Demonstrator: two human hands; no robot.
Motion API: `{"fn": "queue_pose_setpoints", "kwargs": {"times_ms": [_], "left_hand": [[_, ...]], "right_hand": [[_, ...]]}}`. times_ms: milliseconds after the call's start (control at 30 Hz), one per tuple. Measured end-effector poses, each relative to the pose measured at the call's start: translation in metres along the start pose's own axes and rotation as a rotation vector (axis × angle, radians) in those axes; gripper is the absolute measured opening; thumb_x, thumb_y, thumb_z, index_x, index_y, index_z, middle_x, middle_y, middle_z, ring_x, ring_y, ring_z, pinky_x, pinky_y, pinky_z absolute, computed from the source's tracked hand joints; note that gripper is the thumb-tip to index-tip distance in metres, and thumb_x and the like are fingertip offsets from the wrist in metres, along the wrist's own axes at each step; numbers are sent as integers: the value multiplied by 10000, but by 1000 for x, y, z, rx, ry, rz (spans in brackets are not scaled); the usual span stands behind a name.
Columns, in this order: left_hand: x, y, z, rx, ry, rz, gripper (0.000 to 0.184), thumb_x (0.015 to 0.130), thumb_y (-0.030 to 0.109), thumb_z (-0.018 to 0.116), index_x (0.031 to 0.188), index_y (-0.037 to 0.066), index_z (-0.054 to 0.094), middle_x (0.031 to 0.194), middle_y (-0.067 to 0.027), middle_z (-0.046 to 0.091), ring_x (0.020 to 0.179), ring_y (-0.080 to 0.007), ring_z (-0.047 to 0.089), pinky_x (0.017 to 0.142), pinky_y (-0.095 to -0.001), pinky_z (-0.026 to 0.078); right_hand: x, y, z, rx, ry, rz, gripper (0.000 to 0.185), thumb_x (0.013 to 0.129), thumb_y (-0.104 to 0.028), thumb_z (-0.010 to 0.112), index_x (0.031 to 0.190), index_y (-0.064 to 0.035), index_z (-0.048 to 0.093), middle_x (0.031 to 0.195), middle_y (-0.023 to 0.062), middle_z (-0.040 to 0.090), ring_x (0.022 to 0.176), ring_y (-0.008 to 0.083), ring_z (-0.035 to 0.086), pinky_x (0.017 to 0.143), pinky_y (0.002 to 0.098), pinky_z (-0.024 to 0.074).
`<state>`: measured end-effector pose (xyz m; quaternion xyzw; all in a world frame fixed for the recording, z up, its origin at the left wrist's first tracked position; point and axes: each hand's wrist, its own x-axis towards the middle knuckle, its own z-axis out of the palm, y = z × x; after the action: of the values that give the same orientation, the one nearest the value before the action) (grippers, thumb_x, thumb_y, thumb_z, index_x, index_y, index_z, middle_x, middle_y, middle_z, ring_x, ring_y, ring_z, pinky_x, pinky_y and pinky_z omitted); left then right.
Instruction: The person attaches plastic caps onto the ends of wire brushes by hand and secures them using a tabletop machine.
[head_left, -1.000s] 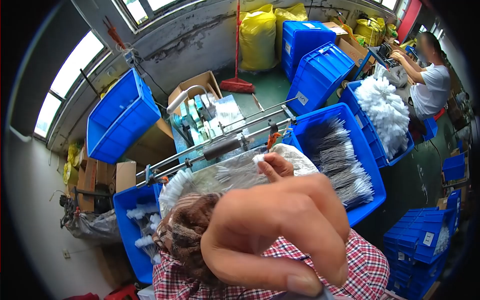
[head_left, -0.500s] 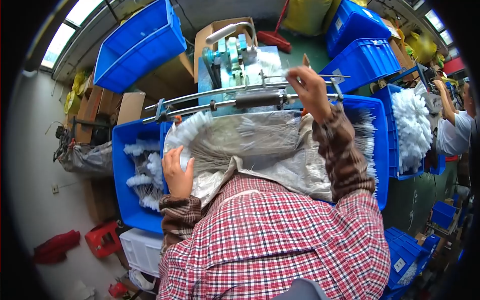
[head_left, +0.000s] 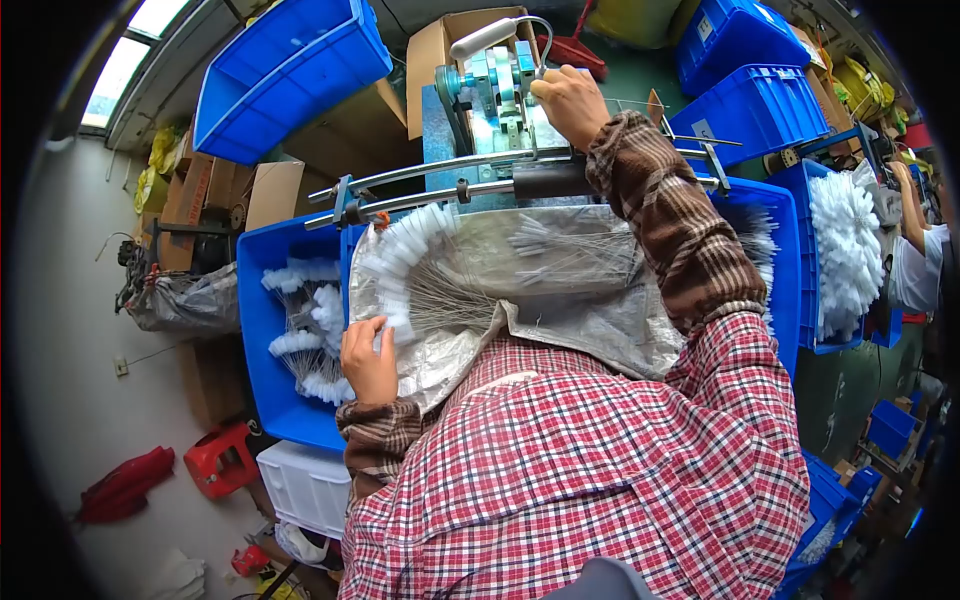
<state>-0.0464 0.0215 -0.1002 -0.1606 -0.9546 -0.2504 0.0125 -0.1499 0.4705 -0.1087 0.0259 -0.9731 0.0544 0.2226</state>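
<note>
My right hand (head_left: 572, 105) is at the small teal machine (head_left: 498, 85), its fingers pinched together beside the machine's right side. Whatever they hold is too small or hidden to make out. Low on the left, my left hand (head_left: 370, 362) has its fingers stretched and thumb apart, at the edge of a fanned bundle of white-tipped wire brushes (head_left: 400, 260). That bundle lies on a grey plastic sheet (head_left: 570, 300) over my lap. More thin brushes (head_left: 560, 240) lie loose on the sheet, partly behind my right sleeve.
Metal rods with a black roller (head_left: 545, 180) run across between me and the machine. A blue bin (head_left: 265, 385) with brush bundles stands left; another blue bin (head_left: 790, 255) is at right. A lamp (head_left: 482, 38) hangs over the machine. A co-worker's arm (head_left: 910, 210) shows far right.
My right hand has moved forward and left, from above the rods to the machine. My left hand stays by the brush bundle, and the whole view has shifted slightly.
</note>
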Motion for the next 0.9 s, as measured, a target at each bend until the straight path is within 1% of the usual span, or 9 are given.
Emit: {"fn": "queue_pose_setpoints", "kwargs": {"times_ms": [133, 233, 333, 433, 467, 567, 600, 733, 900], "left_hand": [[2, 4, 0, -97, 16, -19, 122, 787, 45, 701, 907, 46, 675, 911, -82, 643, 909, -283, 605, 807, -376, 468], [7, 2, -5, -81, 16, 53, 113, 790, 37, 697, 900, 41, 670, 907, -92, 645, 885, -284, 611, 793, -370, 471], [11, 4, -17, -226, 29, -6, 83, 815, 19, 680, 895, 25, 660, 903, -90, 646, 868, -237, 622, 803, -339, 471], [14, 7, -29, -476, 94, -108, 61, 837, 0, 665, 896, 4, 649, 912, -74, 648, 886, -170, 613, 826, -302, 465], [14, -2, -28, -590, 105, -125, 52, 866, -21, 642, 917, -9, 636, 945, -61, 642, 917, -129, 590, 852, -283, 459], [14, -3, -33, -944, 177, -202, 78, 877, -37, 630, 950, -9, 626, 980, -64, 641, 919, -126, 590, 850, -281, 463], [15, -2, -36, -1007, 207, -182, 90, 891, -42, 613, 973, -7, 625, 1009, -73, 635, 932, -130, 584, 876, -281, 452], [24, -1, -46, -1152, 314, -87, 102, 904, -27, 596, 996, -13, 639, 1036, -81, 636, 959, -142, 571, 928, -287, 421], [34, 4, -51, -1206, 357, -94, 114, 906, -23, 597, 1009, -23, 643, 1020, -85, 640, 951, -142, 575, 899, -278, 437]], "right_hand": [[-3, 3, 2, 17, 28, -10, 98, 831, -63, 562, 822, -90, 655, 865, 51, 630, 894, 251, 575, 806, 397, 420], [-3, 3, 0, 37, 28, -28, 99, 835, -61, 559, 827, -88, 654, 860, 55, 624, 891, 252, 573, 812, 395, 419], [-2, 6, 4, 47, 29, -45, 97, 835, -59, 560, 829, -85, 653, 854, 56, 621, 887, 254, 571, 811, 395, 426], [-3, 8, 8, 49, 61, -60, 95, 836, -58, 561, 829, -84, 652, 850, 57, 621, 881, 256, 570, 810, 398, 432], [-3, 10, 8, 29, 55, -69, 94, 869, -126, 613, 890, -65, 681, 841, 54, 611, 850, 249, 553, 798, 378, 430], [-3, 12, 10, 55, 46, -72, 92, 867, -127, 618, 887, -60, 679, 841, 58, 613, 849, 250, 556, 791, 380, 432], [-2, 13, 10, 56, 45, -79, 92, 865, -125, 620, 887, -58, 678, 839, 60, 613, 845, 250, 558, 786, 379, 434], [-1, 14, 10, 61, 44, -108, 89, 859, -115, 624, 887, -50, 676, 835, 70, 615, 824, 252, 564, 765, 380, 443], [0, 12, 7, 107, 68, -122, 79, 826, -50, 578, 845, -61, 655, 834, 81, 628, 835, 276, 589, 754, 393, 482]]}}
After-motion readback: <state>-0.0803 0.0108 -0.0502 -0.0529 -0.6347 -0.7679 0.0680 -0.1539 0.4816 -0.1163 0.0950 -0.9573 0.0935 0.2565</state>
